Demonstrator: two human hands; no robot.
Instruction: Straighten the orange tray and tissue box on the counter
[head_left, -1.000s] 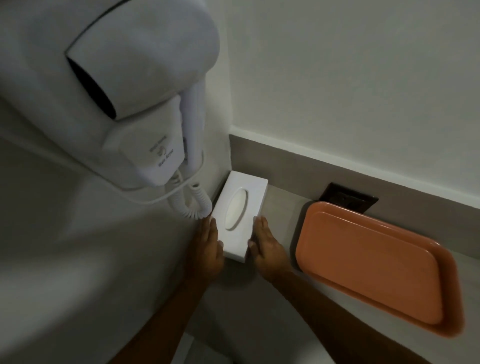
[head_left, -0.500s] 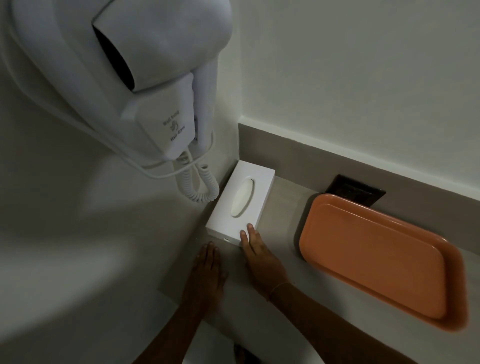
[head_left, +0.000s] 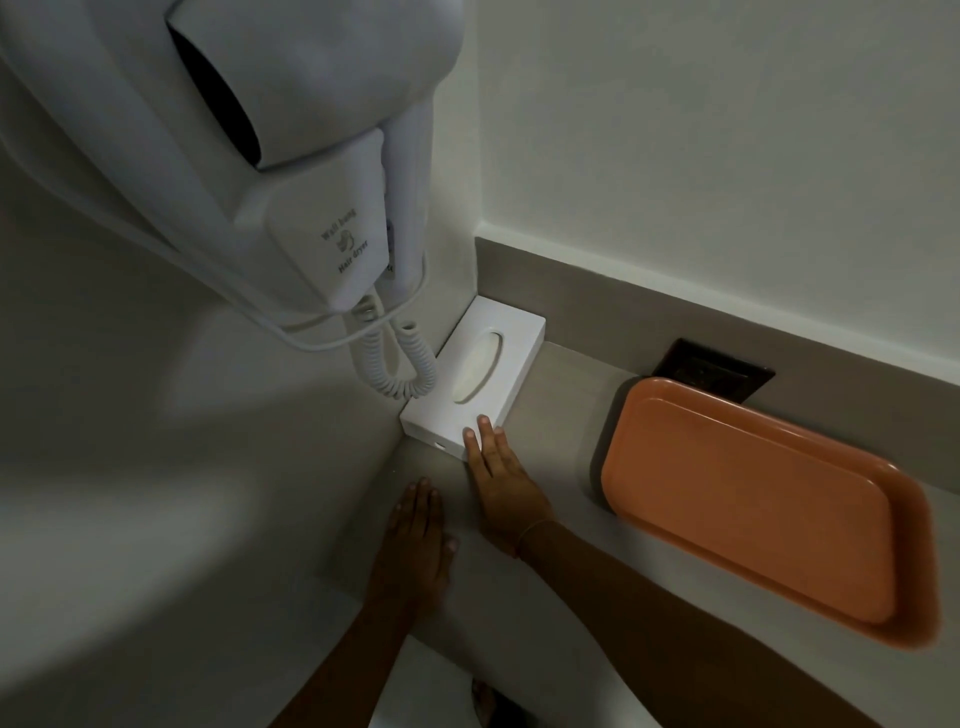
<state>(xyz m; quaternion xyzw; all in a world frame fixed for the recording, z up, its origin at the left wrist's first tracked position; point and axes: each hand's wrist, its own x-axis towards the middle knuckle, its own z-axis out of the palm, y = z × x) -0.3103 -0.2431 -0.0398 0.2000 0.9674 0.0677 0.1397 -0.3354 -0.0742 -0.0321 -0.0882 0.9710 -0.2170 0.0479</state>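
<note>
Upper left of frame: white wall-hung hair dryer (head_left: 291, 156) in its holder, coiled cord (head_left: 397, 364) hanging below it at centre left, loop end just beside the far left edge of the tissue box. Left wall fills the left side, dim light.

Lower centre: left hand (head_left: 415, 545) flat, fingers straight and together, palm down over the counter (head_left: 561, 415) near its front edge, holding nothing, apart from the box.

Centre: white tissue box (head_left: 480, 379) lies flat on the counter, tucked in the corner, long side along the left wall, far end near the back ledge, oval slot facing up.

Just right of the left hand: right hand (head_left: 501, 483) open and flat, fingertips (head_left: 485, 426) resting on the near right corner of the box, not gripping. Thin band at the wrist.

Right of frame: orange tray (head_left: 753, 499) flat on the counter, empty side up, set at an angle to the back ledge, well apart from the box. Dark wall socket (head_left: 711, 369) on the ledge just behind the tray's far corner.
</note>
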